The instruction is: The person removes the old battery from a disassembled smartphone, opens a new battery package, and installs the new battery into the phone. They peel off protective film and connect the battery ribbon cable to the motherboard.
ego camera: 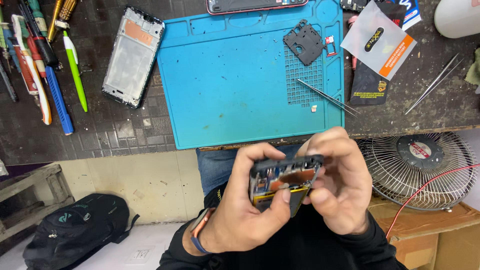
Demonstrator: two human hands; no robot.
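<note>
An opened black smartphone with its back cover removed (286, 181) is held below the bench edge, above the lap, with its internals facing up. A copper-coloured shield plate and a yellow-edged battery are exposed inside the dark plastic frame. The phone is gripped from the left by the left hand (245, 212), whose fingers are curled around its side, the thumb pressed on the lower edge. The right hand (337, 187) is closed over the phone's right end, fingers wrapped across the top edge. An orange-and-blue band is worn on the left wrist.

On the dark, gridded bench (120, 135) lies a turquoise rectangular silicone work mat (235, 85) with moulded compartments. On it are placed a black perforated plastic cover plate (303, 42) and slim steel tweezers (327, 97). Left of the mat rests a silver-and-black phone mid-frame (133, 56), and beyond it a row of coloured screwdrivers and pens (45, 60). A round wire-grille fan (420, 167) stands lower right.
</note>
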